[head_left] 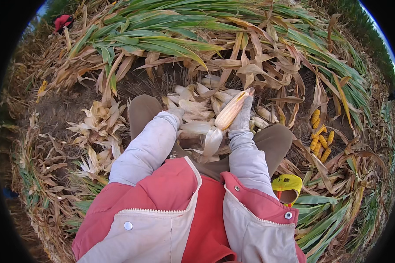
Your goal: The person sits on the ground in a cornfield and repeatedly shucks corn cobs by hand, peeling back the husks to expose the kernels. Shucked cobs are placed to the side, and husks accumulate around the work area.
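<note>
My right hand (243, 116), in a pale glove, grips a corn ear (229, 112) that points up and to the right. Pale inner husk still covers most of that ear, and rows of yellow kernels show along its edges. Peeled white husk leaves (212, 142) hang below its lower end. My left hand (175, 113), also gloved, is at the left side of a heap of corn ears in dry husks (196, 107); its fingers are mostly hidden, so its grip is unclear. The heap lies on the ground between my bent knees.
Cut corn stalks with green leaves (171, 28) lie across the far side. Bare yellow corn cobs (319, 139) lie to the right. Stripped husks (100, 121) are piled on the left. A yellow cap (288, 184) bearing writing lies near my right elbow. A person in red (63, 23) is far left.
</note>
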### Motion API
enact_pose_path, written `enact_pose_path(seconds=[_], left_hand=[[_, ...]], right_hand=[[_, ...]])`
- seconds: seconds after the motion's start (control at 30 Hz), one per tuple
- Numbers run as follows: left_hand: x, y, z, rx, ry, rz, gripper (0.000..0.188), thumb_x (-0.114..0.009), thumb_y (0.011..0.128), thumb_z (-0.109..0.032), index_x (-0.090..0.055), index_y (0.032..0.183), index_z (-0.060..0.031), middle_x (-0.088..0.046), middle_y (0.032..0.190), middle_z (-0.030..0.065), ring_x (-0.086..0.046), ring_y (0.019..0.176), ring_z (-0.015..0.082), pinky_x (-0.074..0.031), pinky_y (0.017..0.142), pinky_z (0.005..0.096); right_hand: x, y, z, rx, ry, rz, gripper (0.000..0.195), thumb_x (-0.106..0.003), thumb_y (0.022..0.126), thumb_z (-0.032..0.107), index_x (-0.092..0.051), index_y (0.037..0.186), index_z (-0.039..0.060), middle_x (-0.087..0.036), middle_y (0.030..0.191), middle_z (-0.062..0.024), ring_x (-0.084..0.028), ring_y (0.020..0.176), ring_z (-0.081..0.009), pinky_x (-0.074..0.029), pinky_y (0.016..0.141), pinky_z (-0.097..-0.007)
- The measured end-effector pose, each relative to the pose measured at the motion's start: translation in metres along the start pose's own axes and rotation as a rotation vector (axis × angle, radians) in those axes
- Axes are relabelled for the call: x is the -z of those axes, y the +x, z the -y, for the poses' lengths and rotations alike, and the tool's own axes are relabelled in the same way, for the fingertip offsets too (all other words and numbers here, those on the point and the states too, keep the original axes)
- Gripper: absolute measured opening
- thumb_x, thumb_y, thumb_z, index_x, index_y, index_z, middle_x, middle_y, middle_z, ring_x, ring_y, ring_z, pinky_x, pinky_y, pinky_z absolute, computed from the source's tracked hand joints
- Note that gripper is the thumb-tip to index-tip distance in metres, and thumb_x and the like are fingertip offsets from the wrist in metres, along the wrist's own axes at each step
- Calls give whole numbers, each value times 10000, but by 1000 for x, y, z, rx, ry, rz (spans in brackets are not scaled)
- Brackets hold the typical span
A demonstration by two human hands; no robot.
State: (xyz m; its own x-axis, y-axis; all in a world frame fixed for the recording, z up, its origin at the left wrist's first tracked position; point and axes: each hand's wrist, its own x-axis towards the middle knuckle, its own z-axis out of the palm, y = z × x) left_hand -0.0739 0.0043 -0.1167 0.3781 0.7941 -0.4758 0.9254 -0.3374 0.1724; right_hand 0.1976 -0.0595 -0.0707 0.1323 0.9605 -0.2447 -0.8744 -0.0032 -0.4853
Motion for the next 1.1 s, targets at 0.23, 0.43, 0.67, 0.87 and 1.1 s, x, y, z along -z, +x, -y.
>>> enact_pose_path(seconds=[0.23,0.43,0.67,0.87,1.1], left_hand=[[45,-8,-59,-276,-747,-486,240,-573,896,-206,-611,1064,-39,-633,905,125,-612,849,285,-487,805,364],[90,-36,-100,-314,-714,-547,290,-633,869,-263,-658,1051,-39,-674,999,127,-627,972,251,-478,858,335],[103,-50,-98,-260,-815,-454,358,-676,812,-257,-657,1067,-6,-668,1009,158,-640,933,289,-495,819,358],[107,-53,-94,-210,-648,-415,348,-642,806,-288,-665,1007,-5,-662,930,179,-642,875,299,-494,776,378],[75,-25,-86,-86,-657,-463,310,-619,842,-292,-647,998,-25,-678,950,160,-650,888,282,-488,800,346]], right_hand=[[26,19,-46,74,-207,-42,490,-467,959,505,-554,1246,117,-648,1005,-56,-642,842,-196,-548,741,-329],[-1,-8,-37,120,-818,78,408,-570,926,365,-618,1153,29,-631,1098,-93,-587,994,-184,-447,874,-308],[-10,-13,-33,277,-1173,110,470,-628,845,380,-613,1145,18,-648,1050,-158,-605,1002,-265,-443,897,-342],[-23,-25,-27,285,-1303,104,502,-663,812,390,-609,1147,20,-648,1044,-150,-614,976,-250,-457,877,-342],[-27,-30,-32,107,-504,149,380,-567,932,311,-573,1188,30,-621,1046,-66,-593,941,-145,-477,835,-283]])
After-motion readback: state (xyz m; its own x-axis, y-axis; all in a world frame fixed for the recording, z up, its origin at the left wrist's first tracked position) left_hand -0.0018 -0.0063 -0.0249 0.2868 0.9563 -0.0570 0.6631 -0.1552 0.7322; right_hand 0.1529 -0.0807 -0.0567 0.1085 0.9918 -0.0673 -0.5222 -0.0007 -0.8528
